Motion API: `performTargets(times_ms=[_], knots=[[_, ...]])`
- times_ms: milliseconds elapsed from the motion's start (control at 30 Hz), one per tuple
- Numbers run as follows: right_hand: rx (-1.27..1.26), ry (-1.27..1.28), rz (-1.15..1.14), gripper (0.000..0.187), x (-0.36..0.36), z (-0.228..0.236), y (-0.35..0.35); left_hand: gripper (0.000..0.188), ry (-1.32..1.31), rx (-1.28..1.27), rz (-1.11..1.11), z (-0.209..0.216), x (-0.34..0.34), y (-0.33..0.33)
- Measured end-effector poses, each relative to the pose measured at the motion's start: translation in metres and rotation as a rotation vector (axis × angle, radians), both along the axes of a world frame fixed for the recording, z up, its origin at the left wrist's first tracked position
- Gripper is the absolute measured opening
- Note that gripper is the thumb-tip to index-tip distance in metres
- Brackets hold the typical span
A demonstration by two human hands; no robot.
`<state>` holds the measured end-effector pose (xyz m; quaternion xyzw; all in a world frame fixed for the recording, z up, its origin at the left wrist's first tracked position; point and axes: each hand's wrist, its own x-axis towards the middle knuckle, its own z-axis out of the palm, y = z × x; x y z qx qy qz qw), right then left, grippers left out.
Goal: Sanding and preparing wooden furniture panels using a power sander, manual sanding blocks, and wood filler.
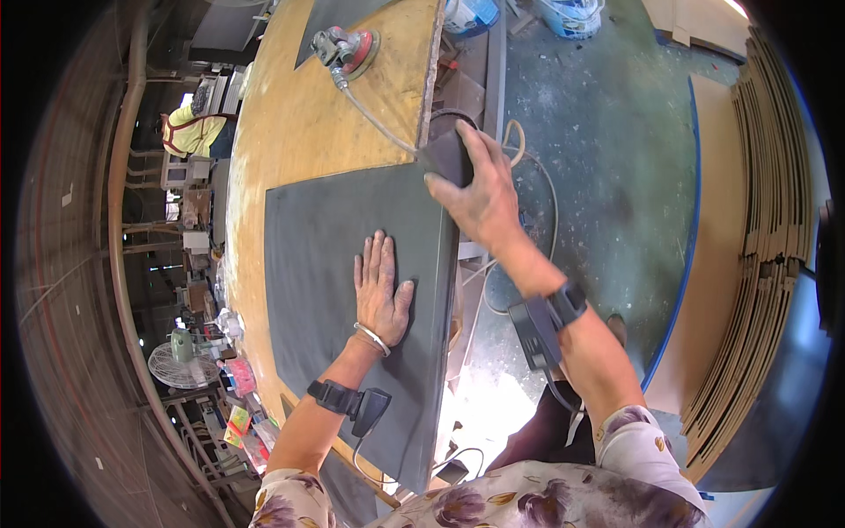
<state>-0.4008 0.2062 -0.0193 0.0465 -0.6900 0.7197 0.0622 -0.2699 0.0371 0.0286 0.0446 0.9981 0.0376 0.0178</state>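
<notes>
Scanning left to right: cluttered workshop at far left, white floor fan (180, 363) low on the left, person in yellow-green top (195, 132) far left beyond the desk. Small colourful packs (238, 421) along the near-left desk edge.

Desk (290, 114) is a big yellowish wood top running from near to far. Dark grey panel (326, 255) lies flat on it, reaching from the desk middle to the near edge, its right edge flush with the desk's right side. Second dark panel (339, 18) at the far end, partly cut off.

Left hand (380, 290) is open, palm down, fingers spread, pressed flat on the grey panel near its middle. Bracelet on the wrist, black strapped device (352, 403) on the forearm with cable.

Orbital sander (348, 48) with red pad sits on the desk far end, touching the far panel's edge; its hose (374, 119) runs near-right toward the grey panel's far-right corner.

Right hand (475, 189) is closed over a dark sanding block (444, 154), gripping it from above at the far-right corner of the grey panel, on the edge. Black device (541, 321) strapped on the right wrist.

Right of desk: green-grey concrete floor (607, 158), coiled hose (528, 176) on it just beside the desk. Stack of tan boards (766, 264) leans at far right, large flat board (704, 290) with blue edge next to it. Floral sleeves at bottom.
</notes>
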Motion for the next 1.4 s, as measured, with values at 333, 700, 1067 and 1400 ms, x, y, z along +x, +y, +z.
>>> performTargets(times_ms=[333, 700, 1067, 1400], knots=[[0.044, 0.108, -0.009, 0.076, 0.071, 0.004, -0.01, 0.066, -0.005, -0.025, -0.003, 0.003, 0.001, -0.005], [-0.223, -0.13, 0.149, 0.094, 0.221, -0.025, -0.029, 0.067, -0.016, -0.016, 0.006, 0.009, 0.009, -0.011], [-0.064, 0.018, 0.039, 0.083, 0.12, -0.019, -0.022, 0.064, 0.007, -0.006, -0.023, 0.004, 0.001, -0.01], [-0.073, 0.064, -0.027, 0.079, 0.12, -0.025, -0.014, 0.054, 0.107, 0.057, -0.11, -0.006, 0.036, 0.006]])
